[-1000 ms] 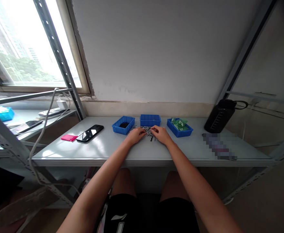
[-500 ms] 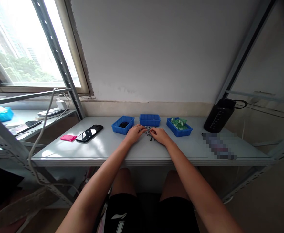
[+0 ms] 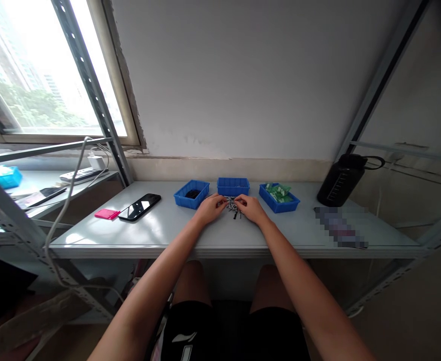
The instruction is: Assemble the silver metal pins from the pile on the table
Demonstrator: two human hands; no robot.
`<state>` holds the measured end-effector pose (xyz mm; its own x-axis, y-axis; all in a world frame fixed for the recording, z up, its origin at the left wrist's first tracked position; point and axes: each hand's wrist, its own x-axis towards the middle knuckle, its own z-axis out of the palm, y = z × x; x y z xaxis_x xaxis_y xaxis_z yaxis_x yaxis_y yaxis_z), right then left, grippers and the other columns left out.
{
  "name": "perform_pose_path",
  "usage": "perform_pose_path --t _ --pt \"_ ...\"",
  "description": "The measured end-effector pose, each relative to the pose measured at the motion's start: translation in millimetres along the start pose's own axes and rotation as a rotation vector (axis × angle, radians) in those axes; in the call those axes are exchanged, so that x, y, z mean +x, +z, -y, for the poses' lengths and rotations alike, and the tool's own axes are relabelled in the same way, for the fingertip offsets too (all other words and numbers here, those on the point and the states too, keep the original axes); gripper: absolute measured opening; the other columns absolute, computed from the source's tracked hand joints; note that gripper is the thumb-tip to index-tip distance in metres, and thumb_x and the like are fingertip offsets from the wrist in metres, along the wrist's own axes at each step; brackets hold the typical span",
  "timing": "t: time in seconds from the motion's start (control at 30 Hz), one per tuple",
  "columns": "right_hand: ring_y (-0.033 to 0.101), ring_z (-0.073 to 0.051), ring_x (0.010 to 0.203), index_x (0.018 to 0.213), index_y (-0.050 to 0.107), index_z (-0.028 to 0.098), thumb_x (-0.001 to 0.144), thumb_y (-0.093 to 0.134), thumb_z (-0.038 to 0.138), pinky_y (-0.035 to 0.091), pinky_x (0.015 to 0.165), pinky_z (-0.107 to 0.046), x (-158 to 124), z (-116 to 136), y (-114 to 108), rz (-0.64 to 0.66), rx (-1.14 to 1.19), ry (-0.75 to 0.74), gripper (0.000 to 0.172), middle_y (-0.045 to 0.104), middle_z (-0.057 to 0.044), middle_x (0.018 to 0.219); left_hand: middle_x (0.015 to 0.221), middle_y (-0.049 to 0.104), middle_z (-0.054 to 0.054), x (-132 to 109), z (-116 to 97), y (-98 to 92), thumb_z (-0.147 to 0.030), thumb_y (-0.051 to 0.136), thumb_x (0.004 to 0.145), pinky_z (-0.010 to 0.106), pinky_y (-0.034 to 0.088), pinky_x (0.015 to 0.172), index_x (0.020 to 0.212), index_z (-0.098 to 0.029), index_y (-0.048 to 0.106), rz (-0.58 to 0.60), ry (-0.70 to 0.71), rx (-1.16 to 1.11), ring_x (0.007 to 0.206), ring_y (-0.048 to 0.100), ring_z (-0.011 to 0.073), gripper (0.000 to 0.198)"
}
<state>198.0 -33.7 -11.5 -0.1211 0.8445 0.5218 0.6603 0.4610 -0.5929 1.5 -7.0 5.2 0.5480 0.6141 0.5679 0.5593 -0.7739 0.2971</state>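
Between my two hands lies a small heap of thin silver and dark metal pieces that look like screws, on the grey tabletop. My left hand rests at the heap's left side, thumb and fingers closed in a pinch at its edge. From the right, my right hand reaches in with its fingertips drawn together over the pieces. What either pinch holds is too small to make out. Just behind the heap stands a blue bin. A second blue bin, left of it, holds black small parts.
At the right, a blue bin holds green-and-white packets. A black bottle stands beyond it, near a blurred-out item. A phone and a pink object lie left. A white cable hangs by the shelf post.
My right fingertips have shifted slightly right, leaving more of the metal heap showing between the hands. My left hand stays almost where it was.
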Motion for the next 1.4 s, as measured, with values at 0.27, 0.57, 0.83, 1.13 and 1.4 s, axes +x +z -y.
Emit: perform_pose_path --t 0.27,0.57,0.83,1.13,1.4 --pt "0.057 -0.014 0.058 0.083 0.061 0.021 0.082 0.050 0.034 0.039 0.057 -0.024 -0.7 5.7 1.5 -0.030 0.067 -0.030 0.017 0.062 0.001 0.063 0.090 0.060 0.004 -2.1 -1.2 1.4 -0.027 0.054 0.083 0.026 0.045 0.071 0.094 -0.020 0.067 0.027 -0.015 0.012 0.079 0.059 0.0173 0.018" --pt "0.052 -0.013 0.054 0.084 0.063 0.021 0.082 0.051 0.035 0.036 0.053 -0.023 -2.4 10.5 2.0 -0.022 0.084 -0.054 0.018 0.058 0.002 0.058 0.086 0.063 0.003 -1.4 -1.5 2.1 -0.032 0.055 0.083 0.024 0.045 0.065 0.085 -0.020 0.068 0.070 0.005 0.002 0.073 0.059 0.0155 0.018" --pt "0.056 -0.014 0.061 0.100 0.060 0.019 0.082 0.050 0.031 0.040 0.059 -0.024 -2.3 12.1 2.2 0.019 0.100 -0.040 0.023 0.063 0.000 0.070 0.083 0.066 0.004 -0.2 -1.5 -1.0 -0.032 0.052 0.087 0.025 0.044 0.066 0.093 -0.019 0.069 0.026 0.015 -0.005 0.072 0.059 0.0157 0.022" --pt "0.053 -0.013 0.059 0.094 0.063 0.020 0.083 0.053 0.038 0.037 0.057 -0.024 -3.0 12.6 3.1 0.125 0.086 -0.054 0.024 0.060 0.001 0.065 0.091 0.065 0.006 -0.6 -6.7 -4.5 -0.035 0.047 0.092 0.026 0.046 0.076 0.101 -0.020 0.070 -0.024 0.066 -0.061 0.080 0.061 0.0158 0.029" --pt "0.055 -0.013 0.062 0.084 0.063 0.020 0.086 0.047 0.037 0.039 0.060 -0.024 -3.4 16.3 3.1 0.116 0.086 -0.057 0.023 0.062 0.000 0.068 0.092 0.066 0.006 -0.6 -7.0 -4.0 -0.036 0.048 0.092 0.027 0.047 0.078 0.101 -0.020 0.070 -0.022 0.063 -0.092 0.083 0.062 0.0165 0.029"
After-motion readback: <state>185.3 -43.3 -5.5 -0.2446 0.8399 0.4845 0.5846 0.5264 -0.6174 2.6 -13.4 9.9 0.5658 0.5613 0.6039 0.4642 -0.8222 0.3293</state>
